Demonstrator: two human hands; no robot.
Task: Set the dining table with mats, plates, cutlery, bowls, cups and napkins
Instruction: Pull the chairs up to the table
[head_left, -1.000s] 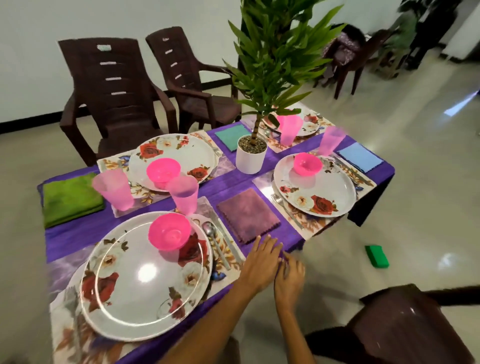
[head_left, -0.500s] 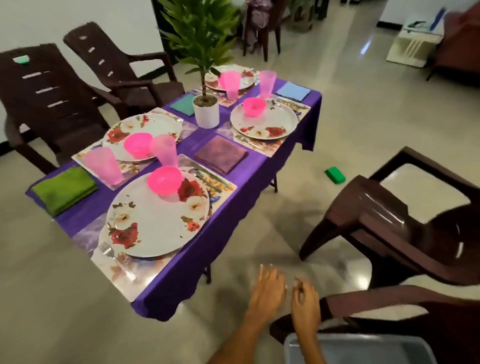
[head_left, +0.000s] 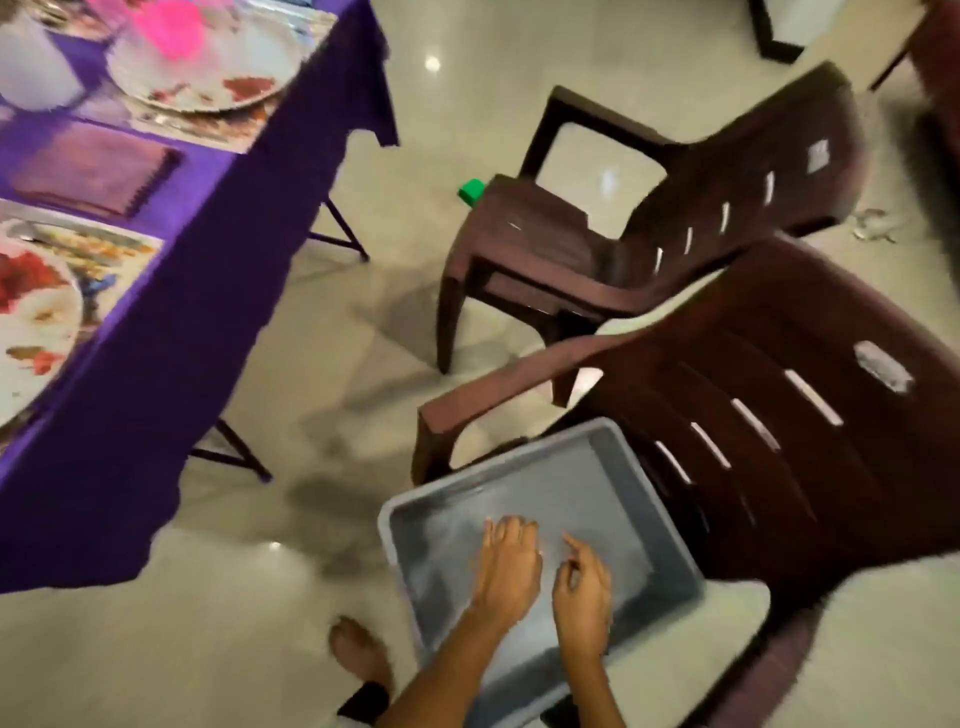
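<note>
Far left, the bench (head_left: 156, 322) w/ its purple cloth looks fully laid. Near the front edge sits a floral plate (head_left: 31, 332) on its mat; behind it the purple napkin (head_left: 93, 174); twd the far end another plate (head_left: 208, 67) carrying a pink bowl (head_left: 169, 31). All blurred, so cutlery hard to pick out.

Centre-bottom, both hands are over the grey tub (head_left: 597, 467), which rests on the seat of the near brown chair (head_left: 779, 415). Left hand (head_left: 506, 566) has fingers straight, spread flat, holding nothing. Right hand (head_left: 582, 587) loosely curled, forefinger out, also holding nothing. Tub looks empty, tho blur hides detail.

My read: fetch step, probably checking for leftovers. If empty, setting is about done; next move is just confirming nothing remains.

Vs. half a sec ago: the view has swung right, so most of the bench is out of frame, and the hands, then short of the tub's rim, are now above its floor.
</note>
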